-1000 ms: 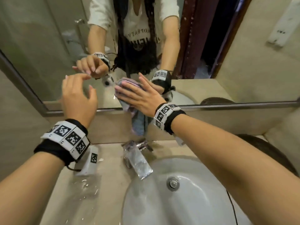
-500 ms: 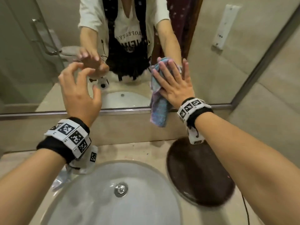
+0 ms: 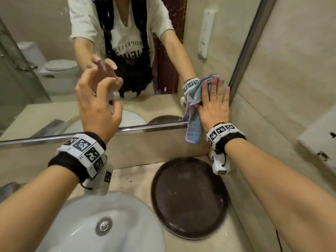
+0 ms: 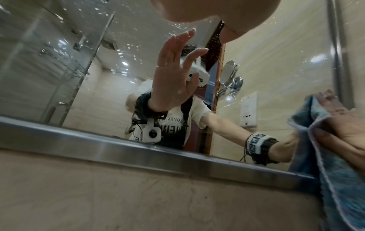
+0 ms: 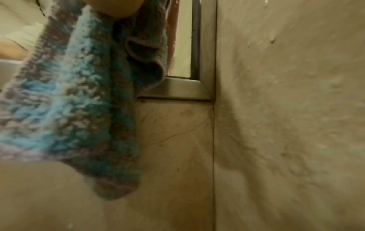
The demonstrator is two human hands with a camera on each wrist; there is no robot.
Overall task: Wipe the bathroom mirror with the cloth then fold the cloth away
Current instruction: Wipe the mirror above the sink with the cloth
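The wall mirror point(image 3: 54, 88) has a steel frame and is speckled with water drops. My right hand point(image 3: 214, 100) lies flat with straight fingers, pressing a blue and pink cloth point(image 3: 193, 122) against the glass at the mirror's lower right corner. Part of the cloth point(image 5: 69, 101) hangs below the frame; it also shows at the right edge as the cloth point(image 4: 324, 156). My left hand point(image 3: 99, 99) hovers in front of the glass further left, fingers spread and loosely bent, holding nothing.
A white basin point(image 3: 76, 226) sits below on the beige counter, with a round dark tray point(image 3: 189, 200) to its right. A tiled side wall point(image 3: 291, 79) stands right beside the mirror's right edge. A white wall fitting point(image 3: 316, 140) is mounted there.
My right hand has swept the cloth rightward along the lower glass from above the tap to the right corner. The left hand stayed raised and empty.
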